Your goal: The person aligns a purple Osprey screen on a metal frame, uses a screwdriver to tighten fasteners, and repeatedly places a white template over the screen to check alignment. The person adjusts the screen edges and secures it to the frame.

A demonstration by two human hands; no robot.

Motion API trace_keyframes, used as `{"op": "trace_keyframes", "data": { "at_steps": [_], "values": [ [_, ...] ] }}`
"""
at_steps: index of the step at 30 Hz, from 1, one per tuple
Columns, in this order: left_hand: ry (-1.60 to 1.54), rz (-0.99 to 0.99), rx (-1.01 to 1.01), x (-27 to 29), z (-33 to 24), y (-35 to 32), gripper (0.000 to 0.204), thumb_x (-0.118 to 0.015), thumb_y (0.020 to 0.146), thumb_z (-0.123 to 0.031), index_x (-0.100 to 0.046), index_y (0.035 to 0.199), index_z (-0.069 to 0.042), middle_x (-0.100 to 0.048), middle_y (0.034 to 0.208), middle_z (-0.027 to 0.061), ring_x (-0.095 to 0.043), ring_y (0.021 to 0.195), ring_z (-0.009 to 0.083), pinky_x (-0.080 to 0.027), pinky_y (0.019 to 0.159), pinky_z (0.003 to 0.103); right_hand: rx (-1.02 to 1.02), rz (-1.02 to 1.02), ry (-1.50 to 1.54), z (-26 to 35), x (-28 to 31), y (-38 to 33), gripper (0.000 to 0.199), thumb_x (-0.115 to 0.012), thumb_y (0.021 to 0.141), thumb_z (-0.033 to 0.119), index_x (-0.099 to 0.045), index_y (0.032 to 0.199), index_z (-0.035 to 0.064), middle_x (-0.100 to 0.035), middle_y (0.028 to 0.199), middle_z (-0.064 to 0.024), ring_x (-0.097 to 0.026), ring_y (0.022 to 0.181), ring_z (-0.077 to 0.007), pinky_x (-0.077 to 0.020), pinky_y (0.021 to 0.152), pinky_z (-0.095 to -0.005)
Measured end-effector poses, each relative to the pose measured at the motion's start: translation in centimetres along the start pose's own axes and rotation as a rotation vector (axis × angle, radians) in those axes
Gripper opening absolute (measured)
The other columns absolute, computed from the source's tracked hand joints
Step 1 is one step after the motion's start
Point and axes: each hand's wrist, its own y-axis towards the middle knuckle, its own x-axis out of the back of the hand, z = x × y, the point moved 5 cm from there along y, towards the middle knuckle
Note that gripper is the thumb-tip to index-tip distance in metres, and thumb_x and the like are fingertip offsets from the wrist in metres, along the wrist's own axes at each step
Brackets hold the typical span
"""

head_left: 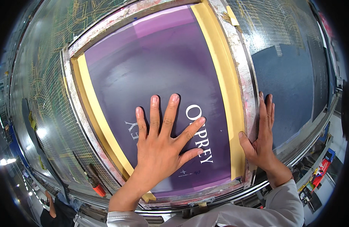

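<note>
White lettering point(204, 142) on the purple screen point(155, 56), centre of frame, is partly hidden beneath the left hand point(157, 147), with small print point(185, 175) below it too fine to read. Screen frame point(251, 75): far corner cut off by the upper edge. Co-worker point(60, 211), lower left, cut off by the lower edge; small items point(321, 170), right side, too small to identify.

Large white capitals point(203, 145) are borne by the purple screen point(159, 68) at frame centre; further white letters point(131, 126) are partly hidden by the left hand point(159, 145). At lower centre, a small star emblem point(183, 171) and dark handwritten mark point(197, 171) are seen.
</note>
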Motion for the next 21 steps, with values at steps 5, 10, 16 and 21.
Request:
{"op": "trace_keyframes", "data": {
  "at_steps": [5, 10, 16, 21],
  "values": [
    [-0.017, 0.008, 0.002, -0.06, 0.03, -0.03, 0.071, -0.067, 0.078, -0.07, -0.057, 0.143, -0.043, -0.022, 0.165, 0.0242, -0.013, 0.151, 0.0535, -0.012, 0.117, 0.071, 0.002, -0.001, -0.001, -0.04, 0.01, 0.06, 0.088, -0.06, 0.083, 0.018, -0.019, 0.154, -0.013, -0.025, 0.159, -0.0351, -0.008, 0.152, -0.0552, -0.0027, 0.121, -0.0608],
    [-0.015, 0.001, 0.0, -0.04, -0.01, -0.03, 0.072, -0.068, 0.077, -0.068, -0.057, 0.143, -0.043, -0.021, 0.166, 0.0246, -0.013, 0.151, 0.0534, -0.012, 0.117, 0.07, 0.012, -0.018, 0.0, -0.07, -0.07, 0.0, 0.087, -0.06, 0.082, 0.018, -0.02, 0.155, -0.0123, -0.026, 0.159, -0.0348, -0.009, 0.152, -0.0553, -0.0026, 0.121, -0.0607],
    [-0.018, 0.001, 0.005, 0.04, -0.07, -0.1, 0.072, -0.068, 0.077, -0.068, -0.057, 0.144, -0.042, -0.022, 0.165, 0.0248, -0.013, 0.151, 0.0533, -0.011, 0.118, 0.07, 0.006, -0.014, 0.009, -0.1, -0.09, -0.01, 0.087, -0.059, 0.083, 0.018, -0.02, 0.155, -0.0118, -0.026, 0.159, -0.0347, -0.009, 0.152, -0.0553, -0.0023, 0.121, -0.0609],
    [-0.018, -0.01, 0.003, 0.1, -0.08, -0.09, 0.073, -0.067, 0.077, -0.069, -0.057, 0.144, -0.042, -0.022, 0.165, 0.0247, -0.013, 0.152, 0.0527, -0.011, 0.118, 0.069, 0.003, -0.012, -0.002, 0.01, -0.08, -0.02, 0.087, -0.059, 0.083, 0.018, -0.019, 0.155, -0.0116, -0.026, 0.159, -0.0348, -0.008, 0.152, -0.0552, -0.0021, 0.121, -0.0609]
  ]
}}
